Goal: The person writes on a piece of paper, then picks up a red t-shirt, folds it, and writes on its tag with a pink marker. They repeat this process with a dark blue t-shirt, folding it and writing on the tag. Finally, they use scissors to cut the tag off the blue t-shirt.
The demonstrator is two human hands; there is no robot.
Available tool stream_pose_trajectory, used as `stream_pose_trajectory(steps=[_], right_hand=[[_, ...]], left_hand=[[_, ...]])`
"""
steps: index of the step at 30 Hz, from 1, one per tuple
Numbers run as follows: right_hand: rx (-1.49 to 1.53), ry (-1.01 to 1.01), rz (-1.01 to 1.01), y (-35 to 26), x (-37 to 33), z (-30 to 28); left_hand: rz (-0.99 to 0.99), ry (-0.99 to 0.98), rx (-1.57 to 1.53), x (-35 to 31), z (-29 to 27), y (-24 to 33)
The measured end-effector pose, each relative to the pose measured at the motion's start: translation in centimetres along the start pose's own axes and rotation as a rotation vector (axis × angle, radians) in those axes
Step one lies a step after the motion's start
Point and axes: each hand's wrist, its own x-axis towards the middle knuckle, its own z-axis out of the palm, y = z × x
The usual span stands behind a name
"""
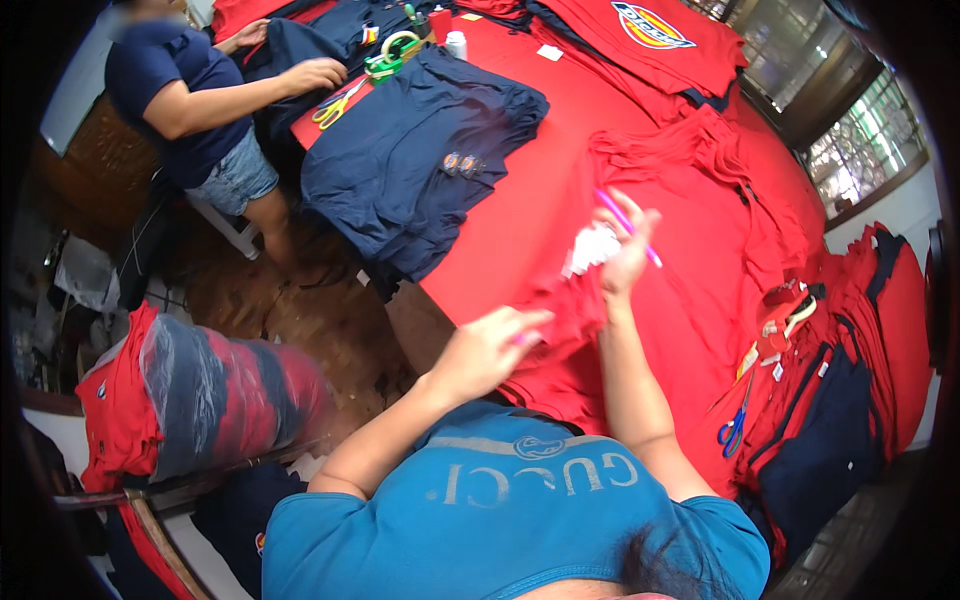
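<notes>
My right hand [626,258] is raised over the red-covered table, with a pink-purple pen [616,208] between its fingers. White paper-like tags or labels [592,250], smeared by motion, lie against that palm. Below them hangs a bunched red garment [575,312] between my two hands. My left hand [485,352] is closed on the garment's near left side, its fingertips blurred. Just past my hands, more red cloth [680,230] is spread over the table.
Navy garments [390,160] are piled at the table's left edge, near yellow-handled scissors [335,108] and green tape dispenser [380,66]. Blue-handled scissors [733,432] lie at right beside heaped red and navy clothes [820,430]. Another person [190,100] handles dark cloth. A plastic-wrapped bundle [230,400] stands left.
</notes>
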Motion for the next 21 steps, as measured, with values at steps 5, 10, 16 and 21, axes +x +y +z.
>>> stream_pose_trajectory(steps=[5,10,16,21], right_hand=[[-0.149,-0.51,0.032,-2.0,-1.0,6.9],[-0.347,-0.619,0.045,-6.5,-4.8,4.0],[-0.485,-0.52,0.041,-8.5,-9.0,2.0],[-0.631,-0.505,-0.002,-9.3,-11.0,-0.3]], left_hand=[[-0.129,0.52,0.243,0.1,-4.1,-1.3],[-0.349,0.253,-0.251,1.8,-2.7,0.4],[-0.21,0.191,-0.305,2.2,1.2,2.9],[-0.029,0.105,-0.12,1.6,3.6,4.8]])
